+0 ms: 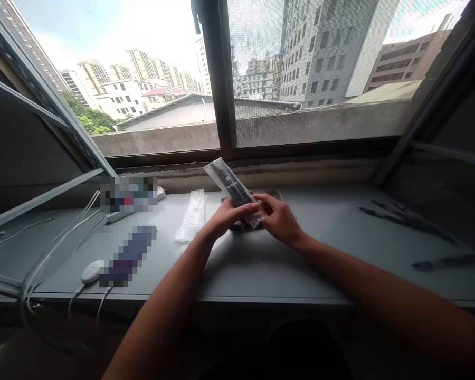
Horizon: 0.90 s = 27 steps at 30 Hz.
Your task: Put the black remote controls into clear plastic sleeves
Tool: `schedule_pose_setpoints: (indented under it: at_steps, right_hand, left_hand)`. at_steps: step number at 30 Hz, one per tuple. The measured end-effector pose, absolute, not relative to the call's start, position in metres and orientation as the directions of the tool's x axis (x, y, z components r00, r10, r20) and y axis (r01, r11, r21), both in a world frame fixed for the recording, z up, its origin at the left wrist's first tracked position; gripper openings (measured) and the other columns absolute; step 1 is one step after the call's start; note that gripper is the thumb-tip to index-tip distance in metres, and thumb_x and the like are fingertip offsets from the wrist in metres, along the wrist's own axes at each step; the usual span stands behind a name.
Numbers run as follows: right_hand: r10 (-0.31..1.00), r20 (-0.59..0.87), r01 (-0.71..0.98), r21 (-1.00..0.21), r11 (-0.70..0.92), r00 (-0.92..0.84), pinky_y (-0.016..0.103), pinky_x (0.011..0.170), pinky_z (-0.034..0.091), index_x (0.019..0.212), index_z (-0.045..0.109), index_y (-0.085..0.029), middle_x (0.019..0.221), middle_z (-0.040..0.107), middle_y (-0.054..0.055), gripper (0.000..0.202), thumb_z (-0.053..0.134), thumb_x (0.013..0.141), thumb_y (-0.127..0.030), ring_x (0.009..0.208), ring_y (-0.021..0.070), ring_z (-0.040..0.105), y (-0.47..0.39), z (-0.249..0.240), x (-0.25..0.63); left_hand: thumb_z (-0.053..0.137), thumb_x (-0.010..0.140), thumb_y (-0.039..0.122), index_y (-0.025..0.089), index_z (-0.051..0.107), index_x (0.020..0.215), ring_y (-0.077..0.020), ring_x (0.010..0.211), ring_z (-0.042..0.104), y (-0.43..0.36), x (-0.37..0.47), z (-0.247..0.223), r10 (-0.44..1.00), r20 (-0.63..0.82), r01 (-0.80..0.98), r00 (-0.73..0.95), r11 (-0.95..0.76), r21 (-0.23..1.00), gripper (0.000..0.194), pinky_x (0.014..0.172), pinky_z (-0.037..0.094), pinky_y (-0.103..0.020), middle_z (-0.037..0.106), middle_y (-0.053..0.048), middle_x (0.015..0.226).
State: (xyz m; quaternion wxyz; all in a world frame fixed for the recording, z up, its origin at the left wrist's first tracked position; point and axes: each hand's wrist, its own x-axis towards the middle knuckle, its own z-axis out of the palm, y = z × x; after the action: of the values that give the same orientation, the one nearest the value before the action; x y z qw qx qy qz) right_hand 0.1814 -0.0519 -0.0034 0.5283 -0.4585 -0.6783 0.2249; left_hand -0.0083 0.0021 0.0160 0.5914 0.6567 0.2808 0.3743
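Note:
A black remote control (233, 182) in a clear plastic sleeve is tilted up above the middle of the table. My left hand (228, 215) is closed around its lower part, the thumb lying across the front. At the bottom end of the sleeve, the fingers of my right hand (280, 217) are closed on the loose plastic. Behind and beneath both hands lies a dark flat object, mostly hidden, whose kind I cannot make out. Left of my left hand, a flattened white plastic bag (192, 217) rests on the table.
The grey table (261, 274) runs along a window. At left are a white power strip (121, 212), a blurred-out blue object (130, 256), a round white charger (92, 272) and loose cables. Dark cables (404, 219) lie at right. Metal frames (43, 195) stand at the sides.

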Motion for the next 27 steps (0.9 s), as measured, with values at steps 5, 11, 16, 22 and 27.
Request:
schedule_pose_setpoints:
  at_steps: [5, 11, 16, 22, 27]
  right_hand:
    - [0.831, 0.555, 0.471, -0.724, 0.504, -0.036, 0.032, 0.070, 0.055, 0.140, 0.076, -0.020, 0.088, 0.079, 0.003, 0.044, 0.064, 0.099, -0.031, 0.071, 0.0200, 0.068, -0.0521, -0.0032, 0.1827]
    - [0.791, 0.607, 0.496, -0.664, 0.560, -0.080, 0.037, 0.098, 0.061, 0.146, 0.073, -0.025, 0.129, 0.083, 0.006, 0.045, 0.055, 0.105, -0.025, 0.111, 0.0272, 0.080, -0.0528, -0.0039, 0.1831]
    - [0.797, 0.599, 0.524, -0.654, 0.546, -0.083, 0.035, 0.095, 0.063, 0.151, 0.071, -0.026, 0.128, 0.084, 0.003, 0.050, 0.053, 0.105, -0.024, 0.104, 0.0257, 0.081, -0.0540, -0.0032, 0.1837]
    - [0.831, 0.547, 0.500, -0.694, 0.518, -0.101, 0.032, 0.082, 0.061, 0.157, 0.066, -0.025, 0.114, 0.086, 0.002, 0.054, 0.047, 0.107, -0.024, 0.074, 0.0193, 0.075, -0.0566, -0.0014, 0.1829]
    - [0.831, 0.550, 0.536, -0.678, 0.503, -0.085, 0.033, 0.085, 0.061, 0.159, 0.065, -0.025, 0.108, 0.086, 0.002, 0.055, 0.047, 0.107, -0.024, 0.081, 0.0217, 0.077, -0.0577, 0.0001, 0.1822]
  left_hand:
    - [0.091, 0.080, 0.054, 0.012, 0.077, 0.100, -0.0123, 0.061, 0.056, 0.0036, -0.0095, 0.0164, 0.833, 0.131, -0.103, 0.537, -0.090, 0.991, 0.049, 0.057, 0.042, -0.025, 0.067, -0.004, 0.077]
    - [0.092, 0.080, 0.052, 0.011, 0.077, 0.095, -0.0108, 0.061, 0.054, 0.0081, -0.0080, 0.0139, 0.853, 0.115, -0.112, 0.510, -0.067, 0.991, 0.046, 0.054, 0.040, -0.024, 0.066, -0.004, 0.076]
    - [0.090, 0.083, 0.052, 0.011, 0.076, 0.094, -0.0106, 0.060, 0.055, 0.0098, -0.0058, 0.0138, 0.866, 0.137, -0.156, 0.481, -0.070, 0.985, 0.045, 0.051, 0.038, -0.023, 0.068, -0.005, 0.076]
    - [0.091, 0.083, 0.049, 0.014, 0.076, 0.120, -0.0122, 0.064, 0.062, 0.0085, -0.0032, 0.0176, 0.861, 0.155, -0.223, 0.485, -0.050, 0.974, 0.053, 0.051, 0.040, -0.023, 0.074, -0.005, 0.088]
    - [0.092, 0.081, 0.050, 0.011, 0.077, 0.106, -0.0102, 0.059, 0.057, 0.0096, -0.0040, 0.0171, 0.868, 0.141, -0.222, 0.477, -0.036, 0.974, 0.049, 0.050, 0.038, -0.023, 0.072, -0.005, 0.081]
